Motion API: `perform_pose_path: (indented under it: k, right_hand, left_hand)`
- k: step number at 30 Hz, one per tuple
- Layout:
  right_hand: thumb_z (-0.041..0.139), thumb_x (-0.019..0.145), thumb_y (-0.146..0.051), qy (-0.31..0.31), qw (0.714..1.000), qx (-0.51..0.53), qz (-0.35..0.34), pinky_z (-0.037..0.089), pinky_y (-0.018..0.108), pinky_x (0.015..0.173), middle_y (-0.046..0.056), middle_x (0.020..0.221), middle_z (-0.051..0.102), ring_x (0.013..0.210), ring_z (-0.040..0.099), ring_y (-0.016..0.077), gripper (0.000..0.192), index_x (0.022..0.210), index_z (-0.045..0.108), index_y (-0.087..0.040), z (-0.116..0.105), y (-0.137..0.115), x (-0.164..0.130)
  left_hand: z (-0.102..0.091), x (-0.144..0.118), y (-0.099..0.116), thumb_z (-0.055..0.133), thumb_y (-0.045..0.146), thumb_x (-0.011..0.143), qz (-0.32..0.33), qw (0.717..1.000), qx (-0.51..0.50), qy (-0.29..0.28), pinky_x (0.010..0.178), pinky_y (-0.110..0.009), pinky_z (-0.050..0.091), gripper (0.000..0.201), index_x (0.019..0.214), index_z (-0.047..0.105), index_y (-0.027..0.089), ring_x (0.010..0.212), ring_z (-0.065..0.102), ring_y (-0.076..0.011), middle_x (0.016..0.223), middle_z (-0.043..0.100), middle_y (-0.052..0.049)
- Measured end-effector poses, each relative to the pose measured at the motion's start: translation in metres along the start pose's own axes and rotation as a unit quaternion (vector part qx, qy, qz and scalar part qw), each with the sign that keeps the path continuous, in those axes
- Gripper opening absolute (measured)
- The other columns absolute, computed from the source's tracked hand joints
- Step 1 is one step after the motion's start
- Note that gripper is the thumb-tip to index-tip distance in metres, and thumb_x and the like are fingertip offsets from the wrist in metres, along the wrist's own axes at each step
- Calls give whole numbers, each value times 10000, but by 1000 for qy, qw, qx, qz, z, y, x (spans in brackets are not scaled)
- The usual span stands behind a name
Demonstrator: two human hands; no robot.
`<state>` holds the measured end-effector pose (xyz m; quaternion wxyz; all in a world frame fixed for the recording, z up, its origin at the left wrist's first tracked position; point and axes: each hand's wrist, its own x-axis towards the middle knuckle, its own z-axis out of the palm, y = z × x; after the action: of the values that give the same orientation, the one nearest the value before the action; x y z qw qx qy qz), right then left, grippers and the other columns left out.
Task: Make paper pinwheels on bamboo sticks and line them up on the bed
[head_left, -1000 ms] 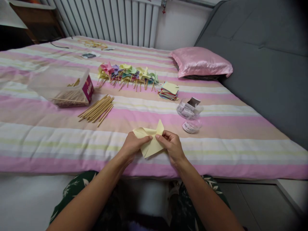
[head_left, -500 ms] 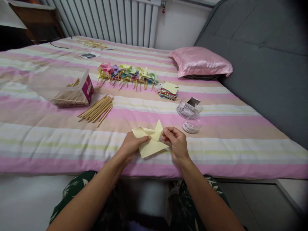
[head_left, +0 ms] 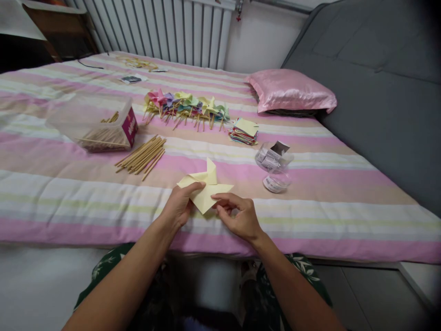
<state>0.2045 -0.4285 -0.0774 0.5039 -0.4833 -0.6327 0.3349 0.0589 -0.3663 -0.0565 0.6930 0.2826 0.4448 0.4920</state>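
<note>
2 hands (head_left: 179, 209), 1 yellow folded paper (head_left: 205, 191), 1 pile of paper pinwheels (head_left: 186, 106), 1 stack of coloured paper squares (head_left: 244, 132), 1 bundle of loose sticks (head_left: 141, 155), 1 clear stick box (head_left: 93, 122), 1 pink pillow (head_left: 291, 90)

Both bare forearms reach forward from the bottom edge, hands close together at centre.

Left hand (head_left: 179, 208): palm turned inward, wrist roughly straight, fingers (head_left: 193, 187) curled up and forward with thumb opposed, closed in a pinch grip on a yellow paper piece (head_left: 206, 191). Right hand (head_left: 238, 216): back of hand up, wrist bent slightly inward, index finger and thumb extended toward the left hand, tips at the paper's lower right edge; other fingers loosely curled under, whether it actually pinches is unclear. Left forearm runs diagonally from lower left, right forearm from lower right; both sleeveless to the frame edge, elbows out of view. Hands near each other, not touching.
</note>
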Motion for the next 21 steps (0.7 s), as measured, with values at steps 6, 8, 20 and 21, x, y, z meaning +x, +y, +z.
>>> perform_pose_path:
  k: [6,8,20,21]
  right_hand:
    - [615,773,-254,16,999,24,24,532,282,594,22,806,728,673,685,180,172,912,717,-256,2,6,1]
    - [632,768,-275,17,999,39,34,541,293,608,28,812,730,669,687,184,156,893,724,-255,2,7,1]
    - [689,718,-400,85,984,117,105,533,247,496,13,641,678,555,673,168,212,746,676,-190,8,4,3]
    - [687,717,-408,93,982,122,114,523,236,477,10,633,668,551,675,169,227,741,665,-183,10,4,3]
  left_hand:
    - [-1,-2,0,752,176,544,-14,999,4,-29,632,-265,479,307,835,676,115,659,622,-162,795,703,-46]
    - [-1,-2,0,755,183,540,-17,999,9,-34,619,-263,475,322,844,674,113,656,621,-162,797,702,-48]
    - [3,-6,-7,749,200,566,28,998,21,-48,599,-239,442,278,823,670,132,629,599,-135,737,684,-11]
    - [4,-6,-7,753,202,558,35,998,22,-42,598,-236,440,280,817,671,135,627,597,-132,740,686,-10]
